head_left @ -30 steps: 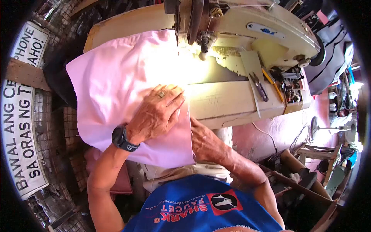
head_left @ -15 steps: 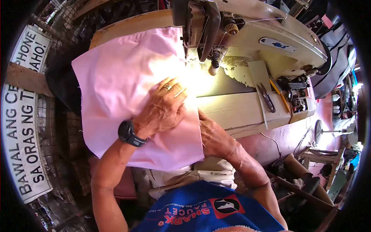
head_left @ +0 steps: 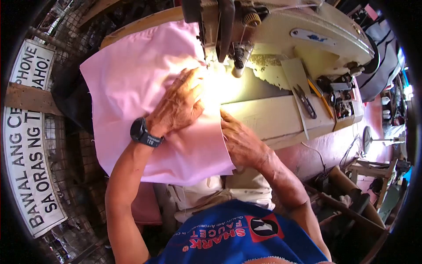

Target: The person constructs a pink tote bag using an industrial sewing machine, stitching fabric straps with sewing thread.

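Observation:
A large pink piece of fabric (head_left: 127, 97) lies over the sewing table, its right edge beside the sewing machine's lit needle area. My left hand (head_left: 178, 103), with a watch (head_left: 144, 132) on the wrist, rests flat on the fabric, fingers stretched towards the machine. At the fabric's right edge is my right hand (head_left: 241, 138), its fingers curled at the border and partly hidden by the cloth. The sewing machine (head_left: 281, 33) stands above and to the right; glare washes out the spot near its presser foot.
Thread snips (head_left: 304, 102) and a yellow pencil (head_left: 321, 97) lie to the right, beside a pale strip (head_left: 295, 94). A small box of metal parts (head_left: 345, 108) sits at the table's end. Wire mesh with a lettered sign (head_left: 26, 163) runs along the left.
The view has shifted slightly. The fabric and my left hand have moved a little away from my body. My right hand stays by the fabric's edge, with more of its fingers showing.

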